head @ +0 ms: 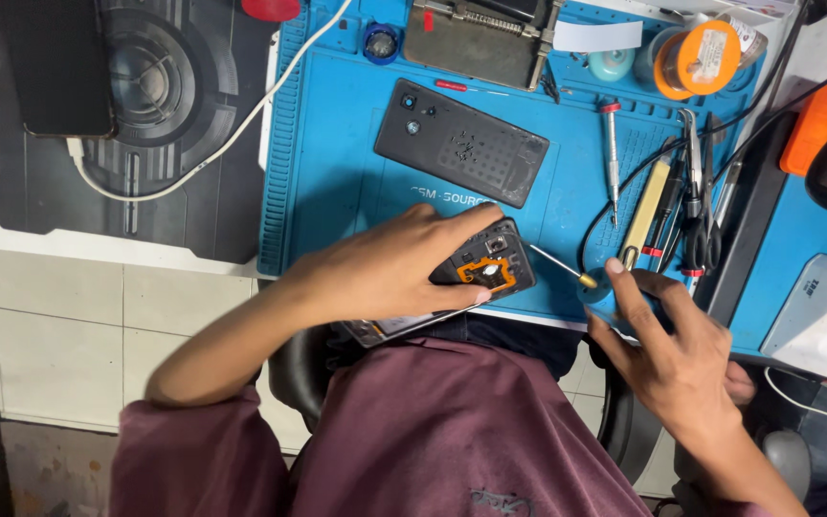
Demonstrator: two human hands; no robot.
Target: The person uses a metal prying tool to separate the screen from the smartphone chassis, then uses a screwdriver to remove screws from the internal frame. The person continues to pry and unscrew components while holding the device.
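Observation:
My left hand [390,268] grips an opened smartphone [490,266] at the near edge of the blue repair mat [337,163]; its inner parts and an orange flex piece face up. A blue-handled screwdriver [576,280] sits in my right hand [667,340], its metal tip pointing left toward the phone, a little short of it. The phone's dark back cover [461,142] lies further up on the mat with several tiny screws on it.
A red-capped screwdriver [611,153], tweezers and pliers [696,206] lie at the mat's right. A metal holder [480,36] and an orange solder spool [705,57] sit at the back. A black phone [59,67] with a white cable rests at left.

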